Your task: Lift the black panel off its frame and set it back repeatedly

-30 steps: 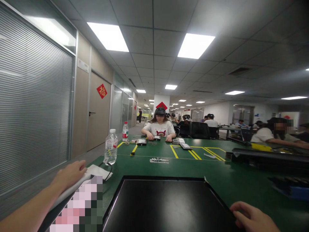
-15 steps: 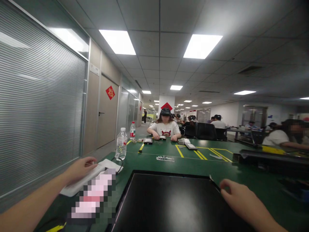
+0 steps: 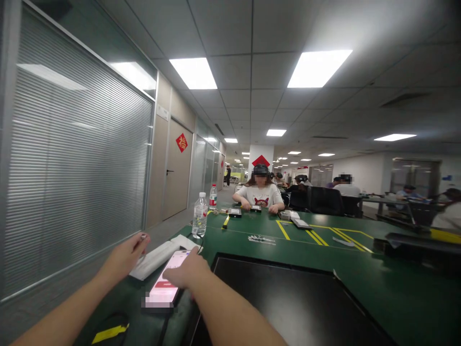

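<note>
A lit smartphone [image 3: 163, 290] lies on the green table, its screen pink and white with a red bar. My right hand [image 3: 192, 274] reaches across and grips it, thumb over the screen and the other fingers at its right edge, partly hidden. To the left, my left hand [image 3: 131, 252] is raised with its fingers pinched together. Something small and pale shows at its fingertips, too small to name. Beside the phone lies a flat white packet [image 3: 154, 259], just right of my left hand. Under my right forearm is a large black flat panel [image 3: 288, 298].
A clear water bottle [image 3: 200, 216] stands behind the packet, with a red-capped bottle [image 3: 213, 197] farther back. Yellow tape [image 3: 110, 333] lies near the front left. Across the green table [image 3: 234, 242] sits a person [image 3: 261, 192] with small devices. A black bar-shaped object lies at right.
My right hand has moved left from the panel's right edge onto the smartphone. My left hand's fingers have drawn together. The view has turned slightly left.
</note>
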{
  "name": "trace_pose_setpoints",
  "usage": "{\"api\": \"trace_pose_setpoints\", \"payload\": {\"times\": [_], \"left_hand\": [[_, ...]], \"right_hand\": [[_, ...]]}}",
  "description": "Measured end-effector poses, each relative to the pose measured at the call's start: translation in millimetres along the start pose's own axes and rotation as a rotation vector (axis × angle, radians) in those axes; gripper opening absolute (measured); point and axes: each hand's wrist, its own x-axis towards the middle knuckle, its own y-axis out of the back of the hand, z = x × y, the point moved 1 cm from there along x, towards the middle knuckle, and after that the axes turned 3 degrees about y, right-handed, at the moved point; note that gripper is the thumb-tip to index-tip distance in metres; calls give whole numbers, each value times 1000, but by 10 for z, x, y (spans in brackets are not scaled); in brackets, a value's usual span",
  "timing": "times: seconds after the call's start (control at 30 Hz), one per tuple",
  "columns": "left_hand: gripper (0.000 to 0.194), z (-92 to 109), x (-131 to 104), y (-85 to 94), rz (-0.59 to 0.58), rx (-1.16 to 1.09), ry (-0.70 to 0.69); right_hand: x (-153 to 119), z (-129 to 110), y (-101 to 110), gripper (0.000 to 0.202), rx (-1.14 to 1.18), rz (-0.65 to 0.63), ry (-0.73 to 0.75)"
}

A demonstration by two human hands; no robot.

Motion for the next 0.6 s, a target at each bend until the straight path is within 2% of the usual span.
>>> {"api": "trace_pose_setpoints", "payload": {"times": [0.07,0.17,0.23,0.33,0.43,0.53,0.6], "left_hand": [[36,18,-64,104,-19,40,-13],[35,31,-120,177,-119,91,-50],[33,26,-154,163,-233,117,-22],[35,18,-231,112,-256,31,30],[40,12,-339,55,-396,-187,151],[37,22,-435,51,-514,-270,118],[39,39,-490,80,-560,-247,67]], "right_hand": [[53,-187,-156,111,-75,18,-56],[122,-381,-340,119,-179,38,-131],[182,-459,-455,124,-231,50,-177],[262,-521,-579,128,-266,68,-246],[293,-540,-572,129,-224,67,-251],[322,-496,-448,131,-165,6,-210],[382,-418,-356,129,-41,-15,-192]]}}
